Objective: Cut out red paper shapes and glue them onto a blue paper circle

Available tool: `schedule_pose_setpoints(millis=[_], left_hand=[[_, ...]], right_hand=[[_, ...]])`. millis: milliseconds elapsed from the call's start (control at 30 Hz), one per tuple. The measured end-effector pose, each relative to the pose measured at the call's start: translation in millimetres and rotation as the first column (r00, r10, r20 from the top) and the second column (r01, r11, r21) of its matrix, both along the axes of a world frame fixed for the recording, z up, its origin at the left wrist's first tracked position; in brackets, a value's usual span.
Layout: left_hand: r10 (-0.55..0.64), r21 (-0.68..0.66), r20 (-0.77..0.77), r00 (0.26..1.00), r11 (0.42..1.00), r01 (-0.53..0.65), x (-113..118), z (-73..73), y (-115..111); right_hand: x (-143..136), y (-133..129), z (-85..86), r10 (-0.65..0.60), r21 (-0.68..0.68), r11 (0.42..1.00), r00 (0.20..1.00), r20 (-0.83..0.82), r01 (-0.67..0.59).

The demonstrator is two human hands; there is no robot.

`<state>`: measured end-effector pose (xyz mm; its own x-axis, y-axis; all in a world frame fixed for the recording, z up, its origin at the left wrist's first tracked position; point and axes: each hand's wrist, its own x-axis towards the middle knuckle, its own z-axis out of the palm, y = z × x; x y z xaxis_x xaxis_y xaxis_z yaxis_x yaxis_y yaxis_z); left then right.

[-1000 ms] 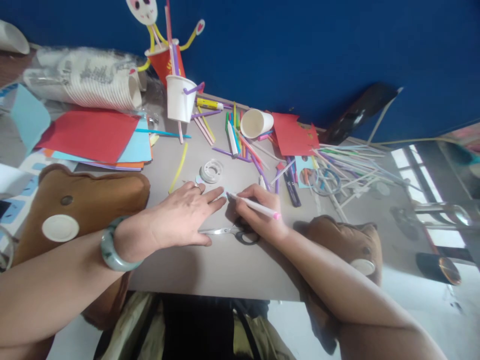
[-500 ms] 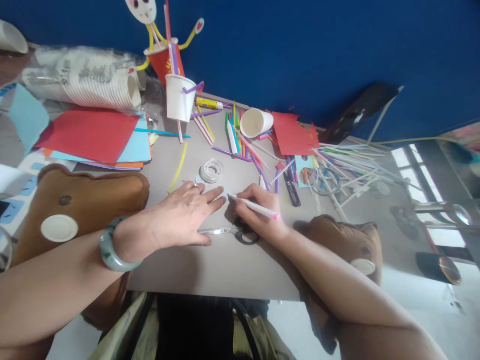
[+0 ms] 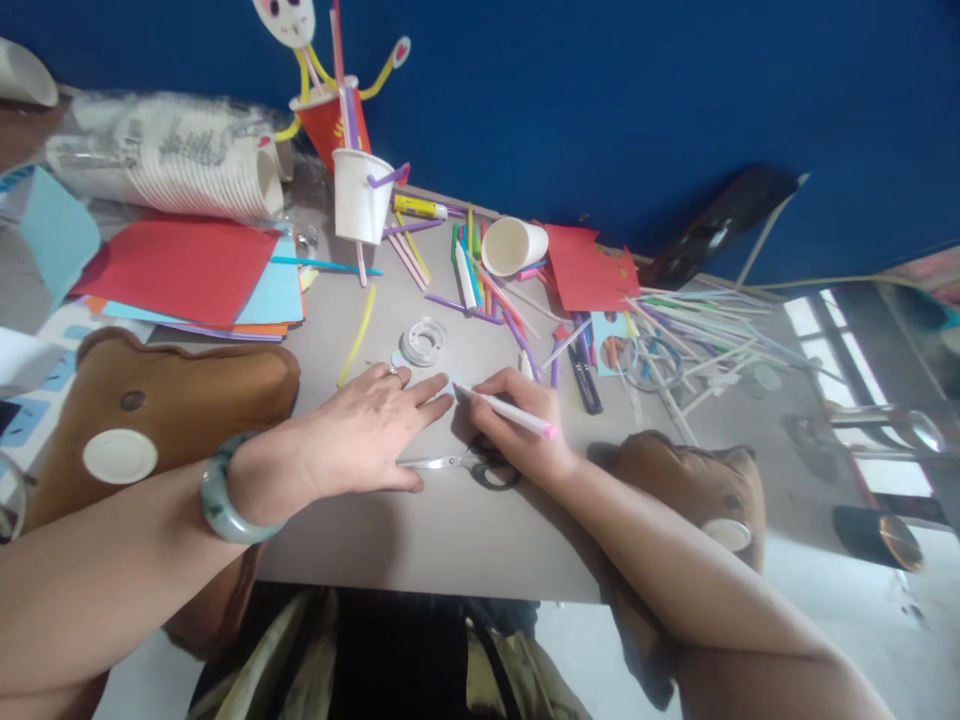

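Note:
A white marker with a pink end [image 3: 521, 415] is gripped in my right hand [image 3: 529, 420], its tip pointing left and down close to my left fingertips. My left hand [image 3: 367, 425] lies palm down with its fingers spread on the table. A small light blue paper piece [image 3: 451, 383] shows just beyond those fingertips, mostly hidden. Scissors with black handles [image 3: 493, 474] lie below the two hands, one blade running under my left hand. Right above my left fingers sits a roll of clear tape [image 3: 424, 343].
A white paper cup with straws [image 3: 362, 200] stands at the back. Coloured paper sheets [image 3: 180, 265] and bagged paper cups [image 3: 172, 160] lie left. Markers [image 3: 465, 275], a tipped cup [image 3: 514, 246] and many straws [image 3: 705, 325] spread right. Brown cushions [image 3: 682, 480] flank the table.
The marker's tip has shifted very slightly left in my right hand. My left hand stays in place, and the things around are unmoved.

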<state>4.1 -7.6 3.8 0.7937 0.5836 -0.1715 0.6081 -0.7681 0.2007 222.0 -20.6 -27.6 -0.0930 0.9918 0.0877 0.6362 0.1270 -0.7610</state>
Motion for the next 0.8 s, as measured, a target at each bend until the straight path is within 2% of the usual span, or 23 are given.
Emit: schedule_pose_setpoints(millis=[300, 567, 800], left_hand=[[-0.001, -0.018, 0.002, 1.000, 1.000, 0.001, 0.1, -0.3, 0.6], [0.002, -0.011, -0.015, 1.000, 1.000, -0.002, -0.3, -0.7, 0.6], [-0.009, -0.005, -0.014, 1.000, 1.000, 0.008, 0.7, 0.4, 1.0]], right_hand=[[-0.3, 1.1, -0.8, 0.025, 0.025, 0.999, 1.000, 0.011, -0.026], [-0.5, 0.4, 5.1, 0.062, -0.028, 0.998, 0.998, -0.004, -0.062], [-0.6, 0.7, 4.0, 0.004, -0.003, 1.000, 1.000, -0.005, -0.004]])
